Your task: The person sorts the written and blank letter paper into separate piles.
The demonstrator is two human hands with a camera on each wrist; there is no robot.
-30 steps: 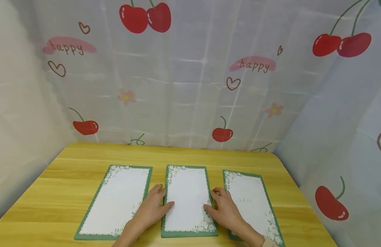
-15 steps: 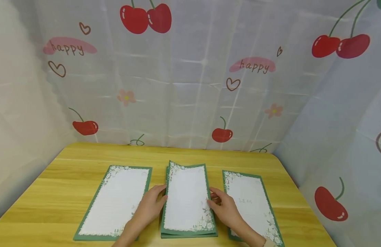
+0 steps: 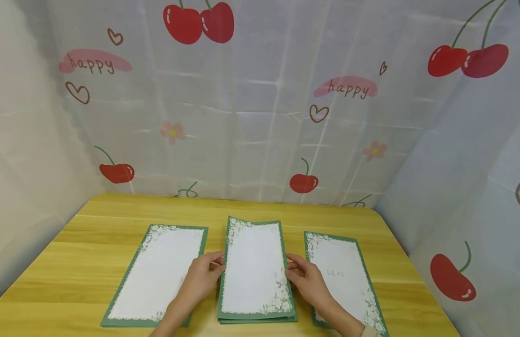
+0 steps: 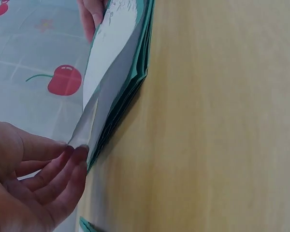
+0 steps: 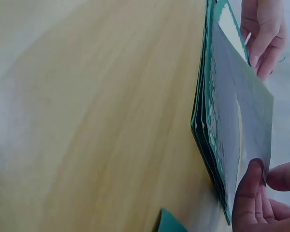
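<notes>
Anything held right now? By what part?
Yes: the top sheet of the middle stack, by its two long edges. The left hand pinches the left edge, the right hand the right, each roughly midway along.

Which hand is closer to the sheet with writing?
Right: in the head view, the right hand overlaps the sheet with writing; the left hand is at the left edge of the middle sheet.

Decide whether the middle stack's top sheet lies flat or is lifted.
Lifted: the left hand and right hand pinch the top sheet by its edges; wrist views show a gap beneath.
</notes>
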